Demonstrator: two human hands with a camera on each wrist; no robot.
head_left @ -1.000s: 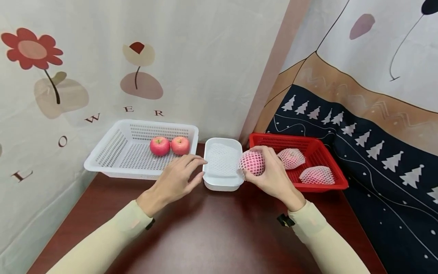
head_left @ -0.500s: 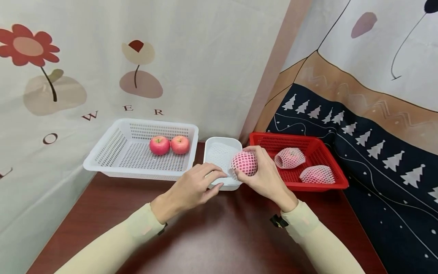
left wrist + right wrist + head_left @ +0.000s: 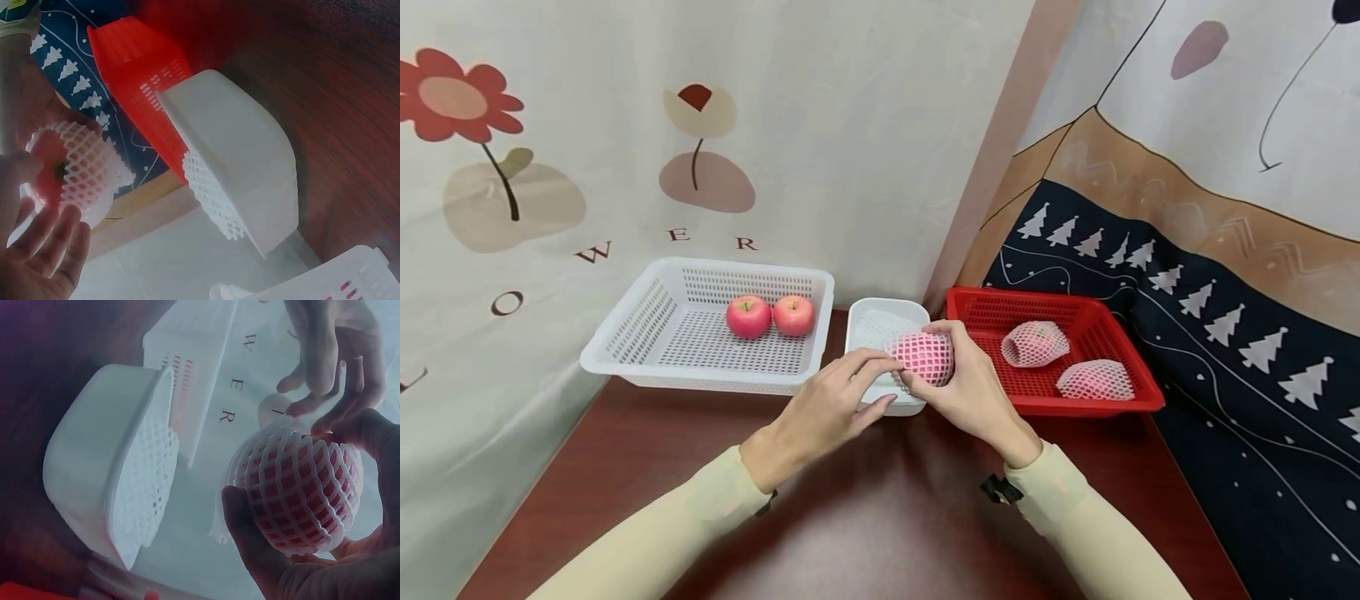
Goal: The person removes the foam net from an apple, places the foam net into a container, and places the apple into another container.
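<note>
In the head view my right hand point(image 3: 966, 392) grips an apple point(image 3: 294, 487) wrapped in a white foam net, over the near part of a small white tub point(image 3: 872, 327). Its thumb and fingers wrap the fruit's sides. My left hand point(image 3: 831, 408) comes in from the left, fingers loosely bent, fingertips right at the net's edge. Seen from the left wrist, the net's open end shows the apple's stem hollow point(image 3: 60, 169), facing the left fingers. Inside the tub lies a white foam net point(image 3: 209, 194), seen over its rim in both wrist views.
At the left stands a white basket point(image 3: 662, 379) with two bare apples point(image 3: 748, 317). A red basket point(image 3: 1120, 337) at the right holds two net-wrapped apples point(image 3: 1036, 343). A patterned curtain point(image 3: 850, 150) hangs behind the brown table point(image 3: 865, 517).
My right hand has carried the netted apple leftward from beside the red basket to over the tub. My left hand has moved right, up to the net's edge.
</note>
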